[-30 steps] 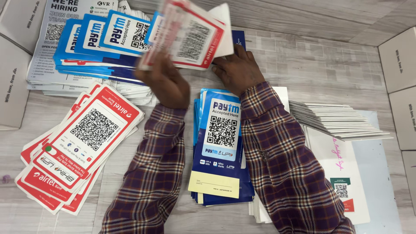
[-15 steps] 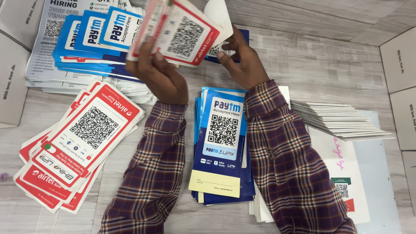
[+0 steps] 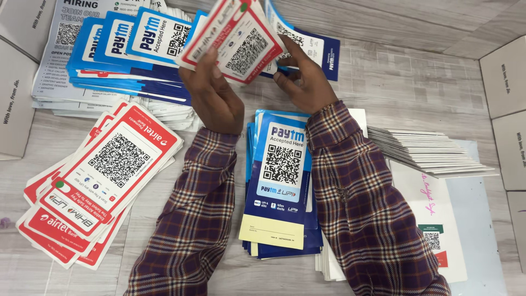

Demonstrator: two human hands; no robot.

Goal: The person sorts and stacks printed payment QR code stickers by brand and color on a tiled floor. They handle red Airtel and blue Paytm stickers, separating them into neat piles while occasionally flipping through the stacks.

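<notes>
Red-and-white code card (image 3: 236,41) up in both hands!
Left hand (image 3: 215,98) pinches its lower edge; right hand (image 3: 302,82) fingers grip blue card (image 3: 318,49) behind.

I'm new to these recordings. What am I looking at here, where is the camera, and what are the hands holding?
There is no machine: a head-worn camera looks down at a person's own two bare hands in checked sleeves. The left hand holds up a red-and-white code card. The right hand grips a blue card just behind it. On the wooden surface lie a red card pile, a fanned blue card pile, a blue stack between the arms, and white sheets.
</notes>
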